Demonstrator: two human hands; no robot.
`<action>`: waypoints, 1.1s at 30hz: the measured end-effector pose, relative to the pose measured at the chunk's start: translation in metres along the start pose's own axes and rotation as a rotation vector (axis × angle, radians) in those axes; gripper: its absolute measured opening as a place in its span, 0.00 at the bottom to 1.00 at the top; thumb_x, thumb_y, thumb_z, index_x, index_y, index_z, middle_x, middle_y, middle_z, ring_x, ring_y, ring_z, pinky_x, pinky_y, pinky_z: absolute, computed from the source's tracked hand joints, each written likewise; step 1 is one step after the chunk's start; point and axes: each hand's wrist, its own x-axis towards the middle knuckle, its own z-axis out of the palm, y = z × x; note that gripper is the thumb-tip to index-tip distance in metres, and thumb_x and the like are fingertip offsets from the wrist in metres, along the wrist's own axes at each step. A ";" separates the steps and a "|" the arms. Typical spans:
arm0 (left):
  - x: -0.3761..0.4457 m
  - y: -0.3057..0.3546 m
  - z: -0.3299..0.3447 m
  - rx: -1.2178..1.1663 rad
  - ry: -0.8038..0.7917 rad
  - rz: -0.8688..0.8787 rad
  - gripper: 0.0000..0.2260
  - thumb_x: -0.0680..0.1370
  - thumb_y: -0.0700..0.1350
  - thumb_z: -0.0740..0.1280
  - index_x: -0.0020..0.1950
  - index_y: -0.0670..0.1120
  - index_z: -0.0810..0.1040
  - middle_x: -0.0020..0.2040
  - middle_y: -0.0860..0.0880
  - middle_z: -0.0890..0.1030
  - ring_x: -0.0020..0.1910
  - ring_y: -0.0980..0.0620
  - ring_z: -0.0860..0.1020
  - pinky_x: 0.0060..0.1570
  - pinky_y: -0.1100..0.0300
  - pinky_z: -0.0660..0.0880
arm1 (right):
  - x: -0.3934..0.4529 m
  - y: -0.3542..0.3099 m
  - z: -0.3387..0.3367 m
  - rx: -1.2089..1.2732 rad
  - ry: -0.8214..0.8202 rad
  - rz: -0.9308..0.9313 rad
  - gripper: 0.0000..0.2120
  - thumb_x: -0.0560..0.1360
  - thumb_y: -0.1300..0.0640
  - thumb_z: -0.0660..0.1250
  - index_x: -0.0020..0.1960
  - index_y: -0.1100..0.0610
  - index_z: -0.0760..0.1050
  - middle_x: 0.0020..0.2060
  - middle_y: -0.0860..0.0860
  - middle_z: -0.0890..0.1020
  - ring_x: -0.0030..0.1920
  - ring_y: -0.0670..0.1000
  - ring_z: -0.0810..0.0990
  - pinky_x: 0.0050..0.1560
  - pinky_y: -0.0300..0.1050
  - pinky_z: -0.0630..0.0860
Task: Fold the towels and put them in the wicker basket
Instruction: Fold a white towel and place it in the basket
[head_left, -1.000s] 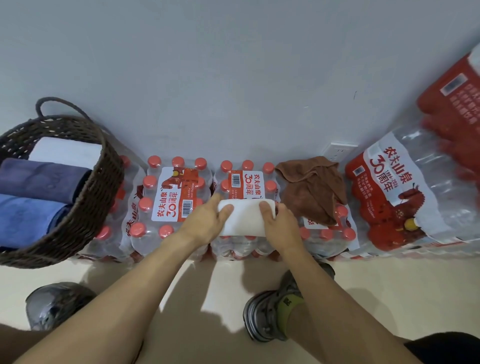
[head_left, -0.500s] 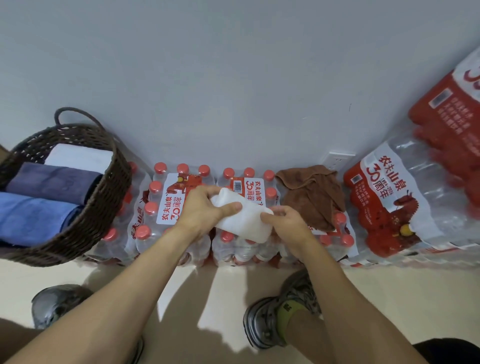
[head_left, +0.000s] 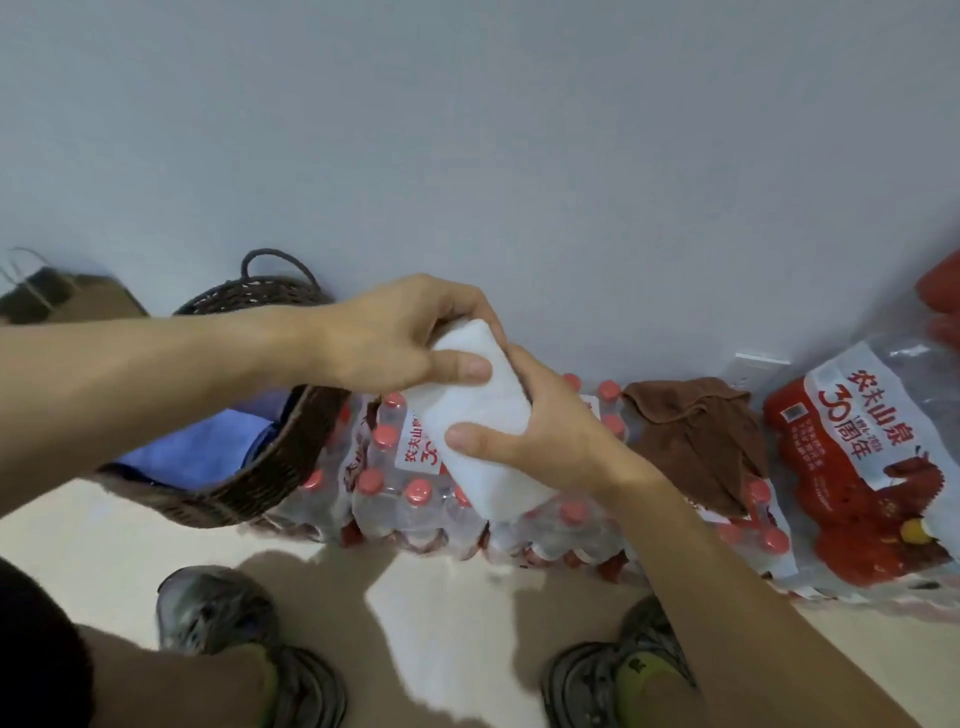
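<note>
- The left hand (head_left: 395, 343) grips the top of the folded white towel (head_left: 483, 421), thumb across its face, so the folds do not spring open.
- The right hand (head_left: 545, 431) clasps its lower side, held above the water bottle packs (head_left: 395, 483).
- The wicker basket (head_left: 270, 457), blue towel (head_left: 192, 447) inside, waits just left; a brown towel (head_left: 701, 436) lies unfolded.

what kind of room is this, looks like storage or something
Probably a storeroom or a spare corner of a home or office: shrink-wrapped packs of bottled water line the floor along a bare wall with a socket, and a wicker basket sits on them.
</note>
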 end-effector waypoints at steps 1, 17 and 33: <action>-0.009 -0.009 -0.012 0.019 0.020 -0.013 0.09 0.76 0.46 0.71 0.56 0.50 0.79 0.47 0.55 0.83 0.45 0.60 0.81 0.44 0.66 0.77 | 0.004 -0.003 0.008 -0.009 -0.039 0.012 0.25 0.67 0.38 0.74 0.61 0.41 0.72 0.53 0.41 0.82 0.51 0.43 0.83 0.47 0.49 0.82; -0.062 -0.235 -0.149 -0.093 0.406 -0.424 0.08 0.74 0.38 0.73 0.51 0.48 0.82 0.47 0.52 0.83 0.43 0.56 0.80 0.41 0.68 0.75 | 0.233 -0.061 0.116 -0.448 -0.208 0.082 0.28 0.78 0.47 0.65 0.71 0.57 0.58 0.58 0.52 0.73 0.53 0.51 0.75 0.47 0.43 0.69; -0.042 -0.284 -0.137 0.169 0.284 -0.557 0.12 0.77 0.46 0.69 0.60 0.47 0.79 0.57 0.47 0.79 0.53 0.49 0.74 0.52 0.61 0.69 | 0.268 -0.045 0.156 -0.991 -0.219 -0.168 0.18 0.78 0.52 0.63 0.66 0.54 0.75 0.59 0.54 0.74 0.60 0.56 0.74 0.60 0.50 0.71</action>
